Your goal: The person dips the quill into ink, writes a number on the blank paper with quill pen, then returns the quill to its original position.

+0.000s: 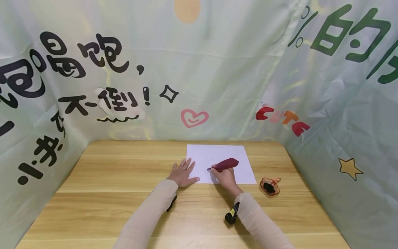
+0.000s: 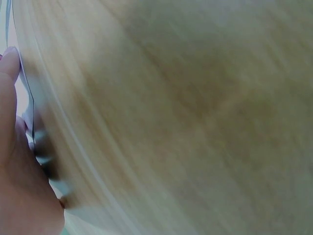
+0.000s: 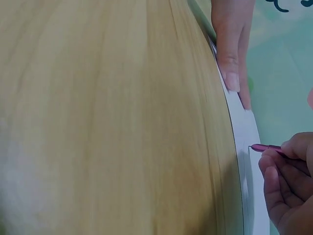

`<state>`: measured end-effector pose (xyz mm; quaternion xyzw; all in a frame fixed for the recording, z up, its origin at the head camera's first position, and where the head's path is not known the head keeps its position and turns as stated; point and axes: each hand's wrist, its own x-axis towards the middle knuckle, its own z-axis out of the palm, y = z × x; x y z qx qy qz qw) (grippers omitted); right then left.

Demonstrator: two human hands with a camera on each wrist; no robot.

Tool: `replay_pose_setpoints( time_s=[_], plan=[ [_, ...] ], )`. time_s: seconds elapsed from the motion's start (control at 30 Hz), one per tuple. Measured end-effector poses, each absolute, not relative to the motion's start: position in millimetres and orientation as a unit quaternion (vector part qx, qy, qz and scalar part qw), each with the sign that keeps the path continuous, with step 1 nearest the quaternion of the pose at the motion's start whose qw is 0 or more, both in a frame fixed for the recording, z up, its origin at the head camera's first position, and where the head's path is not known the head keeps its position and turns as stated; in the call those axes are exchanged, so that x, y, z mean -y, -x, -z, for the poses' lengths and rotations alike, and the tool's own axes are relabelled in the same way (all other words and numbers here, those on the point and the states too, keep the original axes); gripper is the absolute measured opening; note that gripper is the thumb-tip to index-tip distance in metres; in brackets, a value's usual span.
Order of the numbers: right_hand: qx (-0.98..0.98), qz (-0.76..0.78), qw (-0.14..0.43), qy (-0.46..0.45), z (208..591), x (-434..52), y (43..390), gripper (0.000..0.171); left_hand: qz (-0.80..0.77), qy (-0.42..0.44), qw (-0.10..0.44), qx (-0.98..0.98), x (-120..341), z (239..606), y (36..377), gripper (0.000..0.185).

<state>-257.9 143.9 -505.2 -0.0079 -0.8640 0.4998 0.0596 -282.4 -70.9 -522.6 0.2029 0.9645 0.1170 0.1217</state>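
Observation:
A sheet of white paper (image 1: 199,152) lies on the wooden table, a few faint lines on it. My left hand (image 1: 182,174) rests flat with spread fingers on its left edge. In my right hand (image 1: 226,177) I pinch a dark red quill pen (image 1: 228,164), its feather end leaning up to the right. The right wrist view shows the tip of the quill pen (image 3: 259,147) at the paper (image 3: 244,122), held between thumb and fingers of the right hand (image 3: 293,186). Only part of the left hand (image 2: 22,186) shows in the left wrist view.
Right of the paper stands a small orange glass dish (image 1: 263,191) with something black in it, perhaps ink. Printed cloth (image 1: 217,86) hangs behind the wooden table (image 1: 118,173) and on both sides. Black wrist devices (image 1: 231,216) sit by both sleeves.

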Motion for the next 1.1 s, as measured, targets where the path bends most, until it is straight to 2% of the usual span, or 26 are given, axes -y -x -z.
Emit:
replay_pose_setpoints(
  time_s=[0.17,0.33,1.1],
  plan=[
    [0.868,-0.489,0.081,-0.024,507.1,-143.2,257.3,0.012,-0.122,-0.204,0.125,-0.963,70.8,517.5,279.9,0.083],
    [0.867,-0.494,0.066,-0.013,508.7,-143.2,257.2,0.013,-0.123,-0.204,0.122,-0.964,71.3,516.4,278.3,0.084],
    [0.856,-0.511,0.078,-0.010,509.7,-142.2,255.3,0.013,-0.127,-0.201,0.123,-0.964,70.1,526.0,283.7,0.085]
  ],
)
